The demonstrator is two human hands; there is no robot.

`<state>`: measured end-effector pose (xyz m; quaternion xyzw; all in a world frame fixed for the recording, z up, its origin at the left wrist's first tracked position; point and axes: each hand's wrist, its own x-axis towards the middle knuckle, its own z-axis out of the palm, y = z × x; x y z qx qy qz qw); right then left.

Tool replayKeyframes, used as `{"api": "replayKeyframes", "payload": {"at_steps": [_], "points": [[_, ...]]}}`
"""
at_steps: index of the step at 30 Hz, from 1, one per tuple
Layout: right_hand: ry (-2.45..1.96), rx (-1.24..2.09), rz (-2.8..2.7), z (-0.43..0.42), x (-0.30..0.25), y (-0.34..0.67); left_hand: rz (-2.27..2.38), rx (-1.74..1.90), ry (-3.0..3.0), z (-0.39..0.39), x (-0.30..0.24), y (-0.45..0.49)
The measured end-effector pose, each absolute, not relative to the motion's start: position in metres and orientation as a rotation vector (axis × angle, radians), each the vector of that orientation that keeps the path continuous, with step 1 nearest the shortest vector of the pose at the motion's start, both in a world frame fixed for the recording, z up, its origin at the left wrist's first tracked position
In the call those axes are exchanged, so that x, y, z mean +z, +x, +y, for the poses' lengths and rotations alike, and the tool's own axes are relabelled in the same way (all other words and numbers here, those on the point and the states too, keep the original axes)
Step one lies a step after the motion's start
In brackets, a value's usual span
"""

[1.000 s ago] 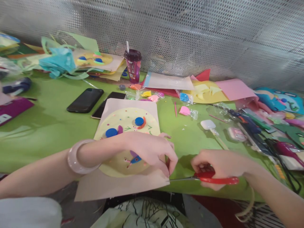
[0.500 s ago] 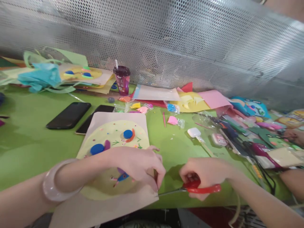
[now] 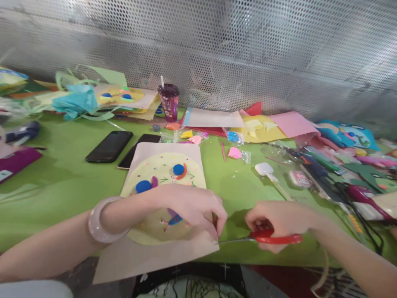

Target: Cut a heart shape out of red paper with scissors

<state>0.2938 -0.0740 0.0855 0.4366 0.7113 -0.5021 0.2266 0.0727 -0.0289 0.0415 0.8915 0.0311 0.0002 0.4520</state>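
Observation:
My right hand is wrapped round the red handles of a pair of scissors. The blades point left, and their tips meet the right edge of a pale sheet of paper. Bent over that sheet, my left hand pinches its right edge near the blade tips. On the sheet is a pale yellow round decorated with a blue disc, a second blue disc and small coloured clay shapes. My left hand and forearm hide part of it. The sheet's lower part hangs past the table's front edge.
Behind the sheet lie a black phone and another dark phone. A purple cup with a straw stands near the perforated metal panel. Pink clay, a white charger and a pink case are to the right.
The camera view has swung left, so everything appears further right. Both hands, the paper and the scissors keep nearly the same places relative to each other.

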Motion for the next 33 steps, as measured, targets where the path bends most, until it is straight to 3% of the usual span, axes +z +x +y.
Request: {"api": "replayKeyframes", "payload": {"at_steps": [33], "points": [[1.206, -1.212, 1.969, -0.0754, 0.0843, 0.2877, -0.034, -0.074, 2.163, -0.0269, 0.0391, 0.0719]]}}
